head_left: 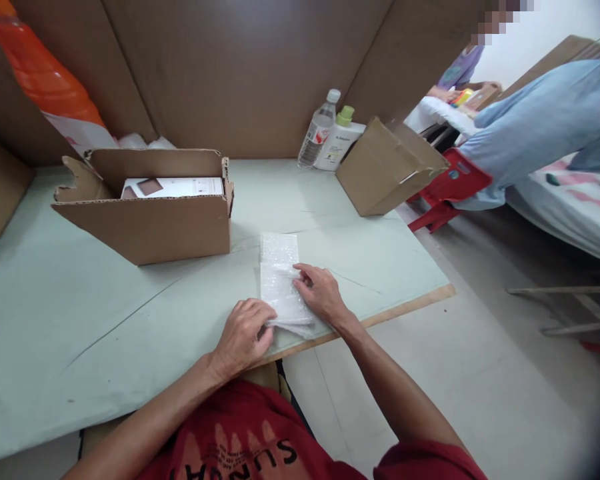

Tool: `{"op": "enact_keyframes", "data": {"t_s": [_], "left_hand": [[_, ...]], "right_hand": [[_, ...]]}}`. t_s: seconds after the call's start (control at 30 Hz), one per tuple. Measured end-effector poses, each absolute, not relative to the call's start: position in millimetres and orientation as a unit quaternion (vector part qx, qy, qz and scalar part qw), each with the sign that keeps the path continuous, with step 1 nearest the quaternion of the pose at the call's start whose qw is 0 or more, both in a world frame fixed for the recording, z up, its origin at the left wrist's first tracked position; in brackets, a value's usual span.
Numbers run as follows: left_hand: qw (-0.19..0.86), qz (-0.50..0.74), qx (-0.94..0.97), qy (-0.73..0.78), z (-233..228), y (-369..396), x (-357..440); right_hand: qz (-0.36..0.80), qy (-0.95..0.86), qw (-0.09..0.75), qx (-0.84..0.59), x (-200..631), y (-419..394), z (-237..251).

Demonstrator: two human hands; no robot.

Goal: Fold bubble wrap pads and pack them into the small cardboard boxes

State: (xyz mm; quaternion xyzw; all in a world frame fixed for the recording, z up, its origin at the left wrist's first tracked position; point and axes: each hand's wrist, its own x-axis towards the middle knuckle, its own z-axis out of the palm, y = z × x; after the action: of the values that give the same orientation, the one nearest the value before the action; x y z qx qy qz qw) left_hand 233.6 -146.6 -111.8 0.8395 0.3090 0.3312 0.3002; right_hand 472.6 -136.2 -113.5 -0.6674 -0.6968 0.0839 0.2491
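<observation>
While both bare hands rest on a pale green table [105, 320], they press on a strip of bubble wrap [280, 267] lying near the table's front edge. Curled loosely, the left hand [243, 337] pinches the wrap's near end between thumb and fingers. Lying flat and open, palm down, the right hand [320, 293] has its fingertips on the wrap's middle. Behind and to the left stands an open cardboard box [150, 227] holding a white carton [173, 187]. Farther back are a water bottle [319, 130], a lotion bottle [339, 140] and a smaller cardboard box [385, 170].
</observation>
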Motion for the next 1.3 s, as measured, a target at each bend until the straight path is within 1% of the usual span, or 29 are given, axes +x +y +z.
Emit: {"op": "enact_keyframes", "data": {"t_s": [0.07, 0.2, 0.27, 0.33, 0.47, 0.53, 0.6, 0.67, 0.77, 0.83, 0.87, 0.9, 0.97, 1.03, 1.07, 1.13, 1.17, 1.2, 1.3], "left_hand": [[0.328, 0.317, 0.825, 0.333, -109, -142, 236], [0.384, 0.253, 0.784, 0.417, -102, -127, 243], [0.39, 0.236, 0.771, 0.446, -101, -119, 248], [0.377, 0.237, 0.769, 0.459, -102, -112, 254], [0.338, 0.257, 0.776, 0.466, -107, -107, 261], [0.303, 0.287, 0.791, 0.447, -110, -110, 260], [0.264, 0.317, 0.82, 0.396, -111, -115, 254], [0.24, 0.333, 0.846, 0.341, -110, -123, 245], [0.271, 0.319, 0.847, 0.327, -107, -134, 233], [0.297, 0.293, 0.836, 0.356, -104, -136, 229], [0.299, 0.277, 0.832, 0.376, -103, -135, 230], [0.292, 0.26, 0.83, 0.397, -102, -132, 232], [0.264, 0.228, 0.831, 0.434, -103, -124, 237], [0.246, 0.212, 0.83, 0.453, -104, -116, 241], [0.249, 0.217, 0.825, 0.459, -105, -114, 243], [0.296, 0.257, 0.786, 0.478, -105, -114, 242], [0.342, 0.286, 0.746, 0.495, -105, -117, 240], [0.401, 0.319, 0.69, 0.512, -105, -121, 238], [0.607, 0.391, 0.464, 0.512, -101, -136, 231]], "right_hand": [[0.073, -0.688, 0.265, -0.672, 475, -144, -105], [0.078, -0.684, 0.346, -0.638, 471, -177, -75], [0.077, -0.698, 0.371, -0.608, 463, -194, -63], [0.06, -0.736, 0.349, -0.577, 455, -204, -61], [0.019, -0.809, 0.223, -0.543, 448, -197, -83], [0.002, -0.816, 0.197, -0.544, 450, -187, -96], [-0.004, -0.813, 0.202, -0.547, 453, -179, -103], [0.018, -0.807, 0.217, -0.549, 454, -178, -104], [0.105, -0.792, 0.239, -0.552, 453, -185, -97], [0.166, -0.774, 0.243, -0.56, 451, -192, -93], [0.174, -0.764, 0.246, -0.571, 450, -194, -91], [0.16, -0.756, 0.248, -0.584, 448, -196, -90], [0.091, -0.751, 0.246, -0.606, 445, -199, -88], [0.025, -0.769, 0.225, -0.598, 442, -198, -87], [0.011, -0.784, 0.208, -0.584, 441, -196, -88], [0.01, -0.808, 0.183, -0.56, 440, -190, -92], [0.017, -0.807, 0.185, -0.56, 440, -186, -95], [0.026, -0.796, 0.202, -0.57, 438, -182, -98], [0.086, -0.723, 0.301, -0.616, 427, -173, -103]]}}
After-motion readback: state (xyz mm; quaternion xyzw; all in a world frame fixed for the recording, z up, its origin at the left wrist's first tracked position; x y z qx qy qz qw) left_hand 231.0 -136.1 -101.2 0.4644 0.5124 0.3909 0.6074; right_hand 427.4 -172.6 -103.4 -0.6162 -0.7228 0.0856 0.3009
